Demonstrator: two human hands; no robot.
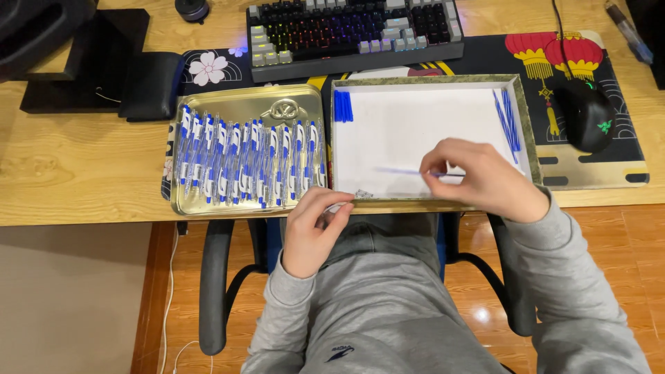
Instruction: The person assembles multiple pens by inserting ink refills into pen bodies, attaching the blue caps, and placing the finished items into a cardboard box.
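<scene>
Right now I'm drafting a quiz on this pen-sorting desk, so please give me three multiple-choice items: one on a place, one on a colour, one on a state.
1. Where does the gold metal tray of blue-and-white pens lie?
A. left of the white shallow box
B. right of it
C. on the keyboard

2. What colour are the thin refills in the box?
A. red
B. blue
C. green

3. What does the right hand hold?
A. nothing
B. a mouse
C. a thin blue refill

Key: 1 A, the tray sits beside the box's left wall; 2 B, all look blue; 3 C, the fingers pinch its end.
</scene>
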